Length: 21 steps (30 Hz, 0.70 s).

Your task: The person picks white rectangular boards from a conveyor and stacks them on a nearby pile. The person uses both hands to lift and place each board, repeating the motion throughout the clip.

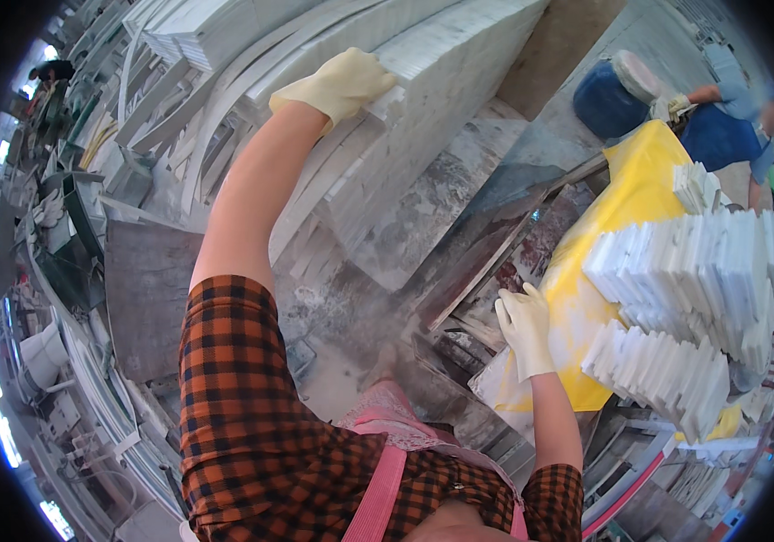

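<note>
My left hand point(340, 86), in a cream rubber glove, reaches out over a row of white-grey stone slabs point(445, 77) standing on edge. Its fingers are curled down over the end of a slab at the near side of the row; the fingertips are hidden. Lower and to the right, my right hand point(526, 330), gloved alike, hangs with fingers bent and a little apart, nothing visible in it. It is nearest to the edge of a yellow sheet point(581, 262) draped over a bench. Several stacked white stone pieces point(685, 271) lie on that sheet.
A co-worker point(730, 126) in blue stands at the far right beside a blue drum point(611, 99). A worn wooden frame point(513, 244) runs between the slabs and the sheet. A dark board point(152, 298) and green machinery point(75, 239) are at the left.
</note>
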Tool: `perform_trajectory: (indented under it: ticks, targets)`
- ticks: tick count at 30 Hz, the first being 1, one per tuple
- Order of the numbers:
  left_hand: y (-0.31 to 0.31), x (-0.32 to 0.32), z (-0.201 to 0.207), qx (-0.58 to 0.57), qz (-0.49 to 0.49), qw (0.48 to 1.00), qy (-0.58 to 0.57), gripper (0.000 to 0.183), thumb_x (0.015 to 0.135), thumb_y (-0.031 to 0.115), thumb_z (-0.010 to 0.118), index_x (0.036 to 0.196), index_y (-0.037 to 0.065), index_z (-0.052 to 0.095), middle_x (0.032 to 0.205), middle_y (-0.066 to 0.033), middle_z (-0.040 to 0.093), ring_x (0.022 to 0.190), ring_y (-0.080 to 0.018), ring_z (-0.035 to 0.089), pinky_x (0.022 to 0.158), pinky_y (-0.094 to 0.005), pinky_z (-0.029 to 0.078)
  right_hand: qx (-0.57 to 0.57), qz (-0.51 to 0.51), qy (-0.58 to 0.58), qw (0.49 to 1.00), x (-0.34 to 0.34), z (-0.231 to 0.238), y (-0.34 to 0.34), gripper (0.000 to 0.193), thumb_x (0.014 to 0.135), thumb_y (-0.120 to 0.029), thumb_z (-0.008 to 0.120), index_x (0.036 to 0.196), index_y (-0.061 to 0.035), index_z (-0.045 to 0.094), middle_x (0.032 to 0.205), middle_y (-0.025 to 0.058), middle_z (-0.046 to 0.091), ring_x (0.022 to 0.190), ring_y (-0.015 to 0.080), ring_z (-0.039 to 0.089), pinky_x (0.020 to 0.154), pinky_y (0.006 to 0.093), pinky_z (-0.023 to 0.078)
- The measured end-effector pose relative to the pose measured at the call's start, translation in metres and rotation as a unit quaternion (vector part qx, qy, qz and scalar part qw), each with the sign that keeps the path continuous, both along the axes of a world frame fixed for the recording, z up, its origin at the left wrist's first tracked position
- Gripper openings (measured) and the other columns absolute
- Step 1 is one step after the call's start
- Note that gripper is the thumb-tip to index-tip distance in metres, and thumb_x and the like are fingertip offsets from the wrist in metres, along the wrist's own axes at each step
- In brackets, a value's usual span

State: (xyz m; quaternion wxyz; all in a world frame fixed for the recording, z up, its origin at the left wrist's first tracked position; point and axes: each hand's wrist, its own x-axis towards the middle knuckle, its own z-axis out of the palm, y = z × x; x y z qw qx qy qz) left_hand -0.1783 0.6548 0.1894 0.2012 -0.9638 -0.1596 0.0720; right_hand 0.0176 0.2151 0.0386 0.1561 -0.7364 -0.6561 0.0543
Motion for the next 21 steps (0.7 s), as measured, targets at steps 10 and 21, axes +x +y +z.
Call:
perform_trajectory:
  ticks: [10, 21]
  targets:
    - [0.018, 0.018, -0.001, -0.034, 0.034, 0.999, 0.023, 0.031, 0.079, -0.002, 0.071, 0.108, 0.008, 0.065, 0.098, -0.0118, 0.074, 0.094, -0.0308, 0.074, 0.077, -0.0393, 0.06, -0.009, 0.0, 0.026, 1.0, 0.001, 0.001, 0.001, 0.024, 0.096, -0.019, 0.059, 0.1, 0.0002, 0.072, 0.077, 0.0152, 0.071, 0.077, 0.0303, 0.069, 0.102, 0.0457, 0.047]
    - [0.019, 0.016, -0.009, -0.076, 0.06, 0.995, 0.029, 0.04, 0.079, -0.004, 0.069, 0.116, 0.01, 0.063, 0.111, -0.0108, 0.071, 0.099, -0.0305, 0.072, 0.079, -0.0408, 0.059, -0.011, -0.018, 0.035, 0.999, 0.002, -0.002, 0.0, 0.024, 0.095, -0.019, 0.06, 0.104, -0.0006, 0.073, 0.078, 0.0135, 0.072, 0.079, 0.0287, 0.07, 0.105, 0.0444, 0.047]
